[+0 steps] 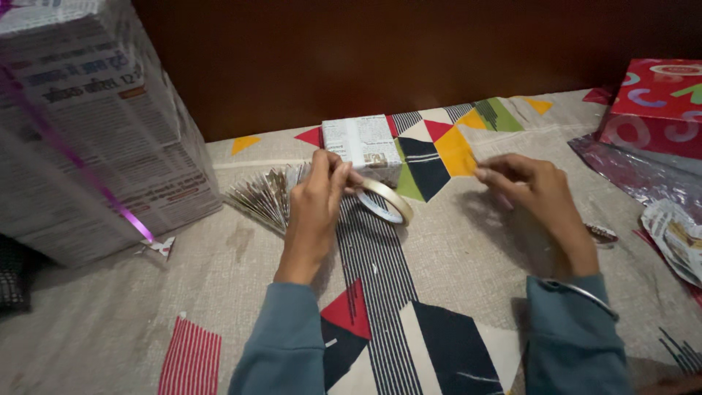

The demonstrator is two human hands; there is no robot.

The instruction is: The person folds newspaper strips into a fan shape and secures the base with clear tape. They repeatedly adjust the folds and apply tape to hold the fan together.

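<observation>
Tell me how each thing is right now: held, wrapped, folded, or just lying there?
Tape roll: held in left hand, tilted.
Right hand: fingers pinched, maybe on tape; too clear to see.
Small box: wrapped in newspaper, lying flat.
Big box: wrapped in newspaper, purple ribbon on.
Paper fan: pleated, spread open.
Red box: wrapped, lying flat.

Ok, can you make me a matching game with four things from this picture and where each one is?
Things:
1. tape roll
2. small newspaper-wrapped box
3. big newspaper-wrapped box
4. red patterned box

Places:
A. far right edge
B. tied with purple ribbon, far left
C. held in the left hand
D. on the cloth just behind the tape roll

Pairs: 1-C, 2-D, 3-B, 4-A
</observation>
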